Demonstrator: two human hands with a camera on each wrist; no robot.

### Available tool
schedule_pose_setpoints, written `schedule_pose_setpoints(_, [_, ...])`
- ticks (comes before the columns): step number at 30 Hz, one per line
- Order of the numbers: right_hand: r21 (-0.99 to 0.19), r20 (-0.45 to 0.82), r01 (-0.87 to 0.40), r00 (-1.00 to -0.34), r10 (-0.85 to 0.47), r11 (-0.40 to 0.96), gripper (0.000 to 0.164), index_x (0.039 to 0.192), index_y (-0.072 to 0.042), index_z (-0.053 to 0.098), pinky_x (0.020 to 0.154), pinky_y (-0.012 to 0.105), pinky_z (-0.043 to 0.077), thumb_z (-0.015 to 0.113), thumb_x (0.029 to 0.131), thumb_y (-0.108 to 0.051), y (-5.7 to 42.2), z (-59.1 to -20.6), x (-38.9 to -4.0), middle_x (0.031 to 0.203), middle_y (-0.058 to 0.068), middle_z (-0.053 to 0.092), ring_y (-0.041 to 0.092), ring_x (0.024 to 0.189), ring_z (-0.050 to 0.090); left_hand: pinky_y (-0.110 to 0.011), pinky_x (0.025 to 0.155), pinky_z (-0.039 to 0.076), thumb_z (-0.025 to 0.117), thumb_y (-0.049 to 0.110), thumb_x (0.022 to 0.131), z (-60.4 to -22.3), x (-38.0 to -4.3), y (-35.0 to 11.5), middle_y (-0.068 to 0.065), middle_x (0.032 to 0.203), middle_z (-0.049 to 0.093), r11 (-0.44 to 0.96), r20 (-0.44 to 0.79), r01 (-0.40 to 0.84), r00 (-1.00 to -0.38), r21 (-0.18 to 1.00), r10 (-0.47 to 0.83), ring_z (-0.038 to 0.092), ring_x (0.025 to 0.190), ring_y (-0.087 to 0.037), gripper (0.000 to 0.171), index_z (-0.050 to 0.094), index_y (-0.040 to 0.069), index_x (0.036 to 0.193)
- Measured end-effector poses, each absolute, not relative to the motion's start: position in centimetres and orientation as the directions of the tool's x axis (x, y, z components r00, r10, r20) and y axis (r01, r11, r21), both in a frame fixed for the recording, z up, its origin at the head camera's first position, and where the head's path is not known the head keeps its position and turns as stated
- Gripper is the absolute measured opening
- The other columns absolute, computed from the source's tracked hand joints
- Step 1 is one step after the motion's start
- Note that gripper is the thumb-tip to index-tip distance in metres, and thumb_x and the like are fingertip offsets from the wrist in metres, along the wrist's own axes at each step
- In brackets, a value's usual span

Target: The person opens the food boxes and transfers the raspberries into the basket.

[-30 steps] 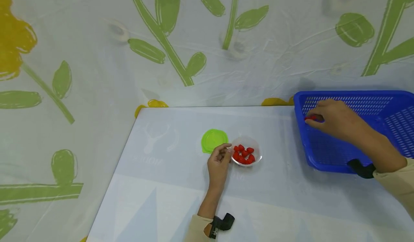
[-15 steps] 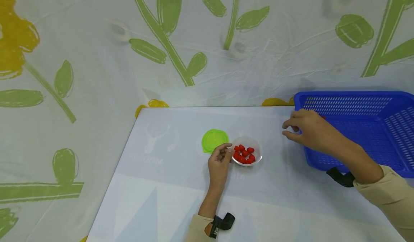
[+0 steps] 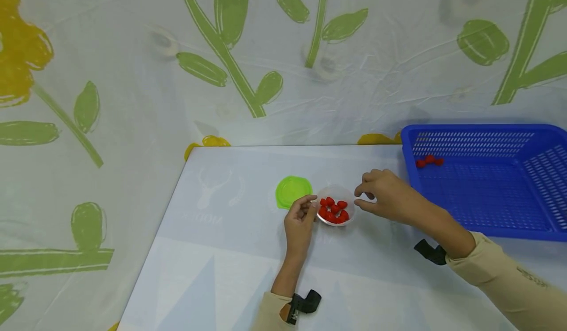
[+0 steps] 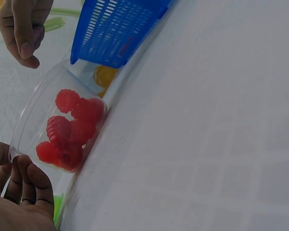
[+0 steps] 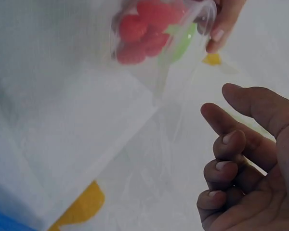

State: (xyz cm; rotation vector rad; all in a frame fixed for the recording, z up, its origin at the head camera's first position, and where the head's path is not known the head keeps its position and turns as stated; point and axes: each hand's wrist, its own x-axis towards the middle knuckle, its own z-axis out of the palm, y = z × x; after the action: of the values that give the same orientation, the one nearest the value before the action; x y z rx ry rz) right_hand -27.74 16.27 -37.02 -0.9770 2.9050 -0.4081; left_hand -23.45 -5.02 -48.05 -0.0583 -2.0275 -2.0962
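My left hand (image 3: 301,225) pinches the near-left rim of a clear plastic bowl (image 3: 333,190) standing on the table. Several red raspberries (image 4: 59,129) lie in the bottom of the bowl, seen through its wall in the left wrist view. Just right of the bowl, my right hand (image 3: 392,195) hovers with thumb and index finger apart and nothing between them. In the right wrist view its other fingers (image 5: 220,171) are loosely curled. A small group of raspberries (image 3: 429,160) lies in the left back corner of the blue basket (image 3: 480,127).
A bright green lid (image 3: 292,191) lies on the white table (image 3: 212,272) behind my left hand. The blue basket takes up the table's right back part. A curtain (image 3: 141,75) printed with leaves hangs behind the table's back edge.
My right hand has let go of a raspberry in the basket and moved left, out over the basket's side to beside the bowl. The left hand stays at the rim.
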Motion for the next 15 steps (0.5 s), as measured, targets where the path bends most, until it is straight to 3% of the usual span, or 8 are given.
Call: schedule_pose_setpoints(15, [-0.285,-0.08,-0.608,-0.755,-0.65,0.741,0.016,0.076,-0.017,0.074,0.061,0.027,0.031,0.074,0.075,-0.033,13.1,-40.1,-28.3,0.062,-0.01,0.048,0.009,0.065,0.043,-0.037,0.063,0.052,0.059,0.013,0.09,-47.9,-23.5,-5.1,-0.012,0.089,0.057,-0.029,0.18,0.184,-0.976,0.982,-0.119,0.054,0.074,-0.033,0.025,0.06,0.003,0.113])
